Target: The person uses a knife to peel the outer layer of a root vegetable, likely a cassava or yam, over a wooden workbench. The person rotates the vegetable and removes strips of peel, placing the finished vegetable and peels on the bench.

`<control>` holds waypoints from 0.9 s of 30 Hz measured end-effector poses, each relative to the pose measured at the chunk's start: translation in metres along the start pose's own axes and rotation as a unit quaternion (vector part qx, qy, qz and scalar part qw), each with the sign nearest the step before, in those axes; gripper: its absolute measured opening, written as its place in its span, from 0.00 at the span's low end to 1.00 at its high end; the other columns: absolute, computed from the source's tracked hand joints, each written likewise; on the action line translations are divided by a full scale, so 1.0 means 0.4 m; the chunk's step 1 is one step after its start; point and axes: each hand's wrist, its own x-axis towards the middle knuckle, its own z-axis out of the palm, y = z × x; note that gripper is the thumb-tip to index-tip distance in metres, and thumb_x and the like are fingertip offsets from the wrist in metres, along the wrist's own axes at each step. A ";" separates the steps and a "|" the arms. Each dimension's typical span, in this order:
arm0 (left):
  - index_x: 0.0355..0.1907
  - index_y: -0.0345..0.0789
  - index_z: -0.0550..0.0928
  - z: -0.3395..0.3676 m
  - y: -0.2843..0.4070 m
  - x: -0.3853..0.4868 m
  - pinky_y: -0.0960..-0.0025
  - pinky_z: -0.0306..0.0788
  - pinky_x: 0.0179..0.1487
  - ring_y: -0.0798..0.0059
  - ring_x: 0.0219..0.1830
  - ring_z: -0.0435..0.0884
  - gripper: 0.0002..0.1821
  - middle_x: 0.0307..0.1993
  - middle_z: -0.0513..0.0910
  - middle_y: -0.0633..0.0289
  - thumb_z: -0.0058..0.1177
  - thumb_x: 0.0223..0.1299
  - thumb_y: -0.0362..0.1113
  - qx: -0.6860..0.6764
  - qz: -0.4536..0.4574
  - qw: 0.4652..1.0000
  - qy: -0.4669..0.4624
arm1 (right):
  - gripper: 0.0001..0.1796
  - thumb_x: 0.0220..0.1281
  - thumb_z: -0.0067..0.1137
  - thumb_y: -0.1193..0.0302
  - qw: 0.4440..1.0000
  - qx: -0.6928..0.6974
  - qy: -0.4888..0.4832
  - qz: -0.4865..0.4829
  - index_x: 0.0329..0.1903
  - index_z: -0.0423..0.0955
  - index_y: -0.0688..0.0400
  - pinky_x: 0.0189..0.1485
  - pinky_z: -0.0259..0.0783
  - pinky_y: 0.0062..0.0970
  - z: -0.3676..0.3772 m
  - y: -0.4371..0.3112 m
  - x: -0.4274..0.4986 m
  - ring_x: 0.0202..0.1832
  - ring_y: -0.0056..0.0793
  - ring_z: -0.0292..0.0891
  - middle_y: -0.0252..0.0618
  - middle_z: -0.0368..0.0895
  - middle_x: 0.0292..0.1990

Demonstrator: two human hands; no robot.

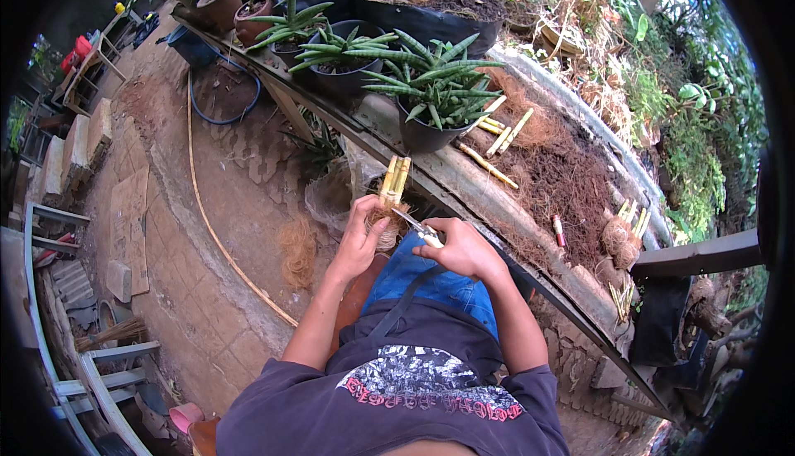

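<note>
My left hand (361, 232) grips a small bundle of short yellow-green stem sections (395, 177), its cut ends pointing away from me. Brown coir fibre (402, 210) surrounds the lower end of the bundle. A ball of pale twine (387, 237) hangs just below, beside my left fingers. In my right hand (464, 248) is a pair of shears (412, 220) with a pale handle. Their metal blades reach to the fibre next to my left thumb. Whether the blades are parted is too small to tell. Both hands are above my lap, beside the bench edge.
Potted succulents (438, 92) line the bench (435, 186). Cut stems (506, 136), dark loose fibre (559, 176), a red-and-white tube (558, 231) and fibre-wrapped bundles (621, 241) lie on it. On the ground are a coir clump (297, 251) and a long thin pole (214, 226).
</note>
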 end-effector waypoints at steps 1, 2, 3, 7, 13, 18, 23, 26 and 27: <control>0.63 0.35 0.69 0.001 0.002 0.001 0.61 0.62 0.73 0.61 0.67 0.71 0.19 0.62 0.71 0.52 0.54 0.75 0.32 -0.009 0.005 1.000 0.004 | 0.26 0.55 0.71 0.59 1.000 -0.005 0.008 -0.002 0.53 0.82 0.62 0.49 0.77 0.40 0.002 -0.004 -0.003 0.42 0.51 0.86 0.57 0.87 0.38; 0.63 0.35 0.70 0.002 0.004 0.003 0.59 0.62 0.73 0.57 0.66 0.71 0.19 0.62 0.71 0.51 0.55 0.74 0.33 -0.018 0.013 1.000 0.007 | 0.26 0.54 0.71 0.60 1.000 -0.016 0.017 -0.002 0.53 0.82 0.62 0.49 0.77 0.41 0.003 -0.007 -0.005 0.42 0.52 0.86 0.58 0.87 0.38; 0.63 0.35 0.70 0.000 0.008 0.004 0.59 0.62 0.72 0.57 0.66 0.71 0.19 0.62 0.71 0.51 0.55 0.73 0.32 -0.006 0.016 1.000 0.005 | 0.26 0.54 0.71 0.61 1.000 -0.016 0.022 -0.014 0.53 0.82 0.62 0.49 0.77 0.41 0.001 -0.010 -0.006 0.43 0.52 0.86 0.57 0.87 0.38; 0.64 0.36 0.69 -0.007 0.031 0.008 0.60 0.65 0.71 0.58 0.65 0.73 0.22 0.62 0.71 0.52 0.57 0.71 0.30 0.000 -0.003 1.000 -0.011 | 0.26 0.52 0.70 0.62 0.998 -0.037 0.029 -0.035 0.54 0.82 0.61 0.49 0.77 0.42 0.000 -0.019 -0.009 0.43 0.55 0.85 0.56 0.87 0.38; 0.69 0.37 0.65 0.006 0.058 0.000 0.63 0.70 0.66 0.66 0.60 0.78 0.31 0.63 0.73 0.53 0.63 0.68 0.31 -0.119 -0.113 0.986 0.011 | 0.26 0.53 0.71 0.60 0.999 -0.030 0.006 -0.023 0.53 0.82 0.60 0.48 0.77 0.42 -0.001 -0.015 0.001 0.42 0.54 0.85 0.55 0.87 0.37; 0.74 0.31 0.63 -0.004 0.052 0.004 0.65 0.72 0.65 0.72 0.61 0.78 0.38 0.60 0.79 0.53 0.66 0.66 0.32 -0.193 -0.175 0.965 -0.029 | 0.25 0.54 0.72 0.59 0.999 -0.015 0.002 -0.047 0.52 0.83 0.59 0.46 0.76 0.42 0.008 0.002 0.016 0.38 0.52 0.84 0.53 0.87 0.35; 0.69 0.24 0.73 -0.027 0.046 -0.001 0.71 0.76 0.60 0.77 0.54 0.83 0.32 0.56 0.84 0.57 0.68 0.64 0.30 -0.266 -0.281 0.922 -0.032 | 0.22 0.55 0.72 0.61 0.999 0.005 -0.011 -0.050 0.51 0.84 0.57 0.42 0.75 0.38 0.010 0.019 0.026 0.32 0.41 0.82 0.51 0.87 0.32; 0.67 0.25 0.76 -0.035 0.043 -0.003 0.72 0.78 0.57 0.78 0.51 0.84 0.30 0.54 0.86 0.58 0.67 0.63 0.29 -0.284 -0.268 0.920 -0.029 | 0.22 0.55 0.73 0.62 0.998 0.022 -0.031 -0.047 0.51 0.84 0.58 0.41 0.75 0.36 0.007 0.026 0.028 0.31 0.36 0.81 0.51 0.87 0.31; 0.67 0.25 0.76 -0.036 0.042 -0.003 0.72 0.79 0.56 0.78 0.50 0.84 0.30 0.53 0.86 0.58 0.67 0.64 0.30 -0.288 -0.266 0.919 -0.034 | 0.22 0.55 0.73 0.62 0.998 0.028 -0.030 -0.054 0.51 0.84 0.59 0.41 0.75 0.36 0.007 0.027 0.028 0.31 0.36 0.81 0.51 0.87 0.31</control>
